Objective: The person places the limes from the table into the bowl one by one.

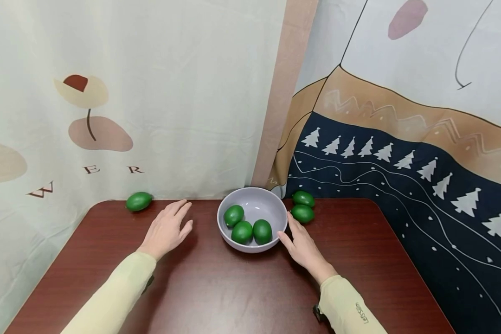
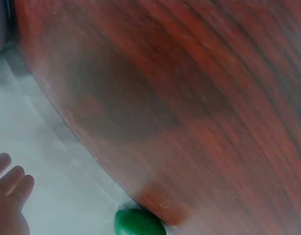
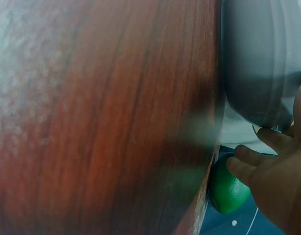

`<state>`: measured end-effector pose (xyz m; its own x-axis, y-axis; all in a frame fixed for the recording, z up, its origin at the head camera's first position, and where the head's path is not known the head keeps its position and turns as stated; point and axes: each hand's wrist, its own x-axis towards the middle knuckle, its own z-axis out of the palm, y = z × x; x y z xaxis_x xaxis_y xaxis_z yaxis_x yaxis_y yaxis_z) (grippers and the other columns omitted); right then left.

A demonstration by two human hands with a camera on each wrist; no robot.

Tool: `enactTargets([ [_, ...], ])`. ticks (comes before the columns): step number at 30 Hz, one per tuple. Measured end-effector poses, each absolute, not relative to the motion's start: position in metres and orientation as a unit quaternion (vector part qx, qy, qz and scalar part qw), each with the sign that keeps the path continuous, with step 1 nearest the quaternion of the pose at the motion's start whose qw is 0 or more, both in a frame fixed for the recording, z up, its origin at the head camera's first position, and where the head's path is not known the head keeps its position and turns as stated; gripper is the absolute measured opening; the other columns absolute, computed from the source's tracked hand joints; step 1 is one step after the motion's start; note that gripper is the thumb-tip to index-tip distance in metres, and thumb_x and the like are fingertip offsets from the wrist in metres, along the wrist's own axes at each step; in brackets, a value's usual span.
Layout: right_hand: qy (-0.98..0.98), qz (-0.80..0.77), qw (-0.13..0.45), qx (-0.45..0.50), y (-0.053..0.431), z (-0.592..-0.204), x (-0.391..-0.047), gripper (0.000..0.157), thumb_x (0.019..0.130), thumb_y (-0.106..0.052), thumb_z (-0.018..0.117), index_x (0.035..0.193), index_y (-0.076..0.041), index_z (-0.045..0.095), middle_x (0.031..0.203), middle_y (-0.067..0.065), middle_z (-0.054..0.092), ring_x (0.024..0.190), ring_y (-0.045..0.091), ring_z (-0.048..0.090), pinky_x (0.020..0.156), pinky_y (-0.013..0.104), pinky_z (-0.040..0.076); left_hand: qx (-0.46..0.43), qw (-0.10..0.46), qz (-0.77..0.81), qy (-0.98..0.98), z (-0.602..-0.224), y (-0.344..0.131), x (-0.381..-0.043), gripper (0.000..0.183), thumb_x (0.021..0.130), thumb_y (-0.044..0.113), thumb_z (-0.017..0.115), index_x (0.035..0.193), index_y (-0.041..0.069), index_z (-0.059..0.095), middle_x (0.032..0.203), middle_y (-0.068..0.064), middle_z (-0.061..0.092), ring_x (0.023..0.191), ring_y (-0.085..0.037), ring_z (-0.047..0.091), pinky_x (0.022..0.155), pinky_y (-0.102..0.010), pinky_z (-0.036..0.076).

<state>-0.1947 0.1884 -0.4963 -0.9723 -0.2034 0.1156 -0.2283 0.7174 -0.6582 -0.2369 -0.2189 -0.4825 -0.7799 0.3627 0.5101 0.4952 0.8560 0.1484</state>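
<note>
A pale lavender bowl (image 1: 252, 248) stands near the back edge of the table with three green limes (image 1: 242, 232) inside. My right hand (image 1: 305, 246) is at the bowl's right side, its fingers extended along the wall and the thumb by the rim. In the right wrist view its fingertips (image 3: 270, 137) reach the grey-looking bowl (image 3: 263, 54), and a lime (image 3: 229, 188) lies right behind them. To the left of the bowl, my left hand (image 1: 167, 229) hovers over the table with fingers spread, holding nothing. A single lime (image 1: 139, 201) lies beyond it.
Two more limes (image 1: 302, 214) lie at the back, just right of the bowl. The dark red wooden table (image 1: 234, 292) ends at a pale curtain (image 1: 192, 93) on the left and a patterned cloth (image 1: 384, 185) on the right.
</note>
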Motion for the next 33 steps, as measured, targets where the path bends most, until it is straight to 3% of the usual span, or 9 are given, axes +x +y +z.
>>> enactTargets([
  [17,-0.925,0.363,0.013,0.114,0.188,-0.497,-0.193,0.073,0.107,-0.034,0.057,0.163,-0.001,0.024,0.167,0.019,0.028,0.154,0.038,0.029,0.123,0.057,0.027,-0.168,0.199,-0.145,-0.954,-0.488,-0.245,-0.237,0.055,0.097,0.02,0.064,0.146,-0.004,0.052,0.145,-0.024,0.052,0.135,-0.044,0.045,0.108,-0.062,0.041],
  [33,-0.924,0.363,0.011,0.115,0.189,-0.496,-0.195,0.074,0.107,-0.035,0.057,0.163,-0.002,0.023,0.168,0.018,0.028,0.154,0.038,0.029,0.123,0.057,0.027,-0.13,0.198,-0.14,-0.961,-0.488,-0.272,-0.243,0.054,0.097,0.017,0.062,0.143,-0.008,0.051,0.144,-0.03,0.05,0.133,-0.05,0.045,0.111,-0.063,0.037],
])
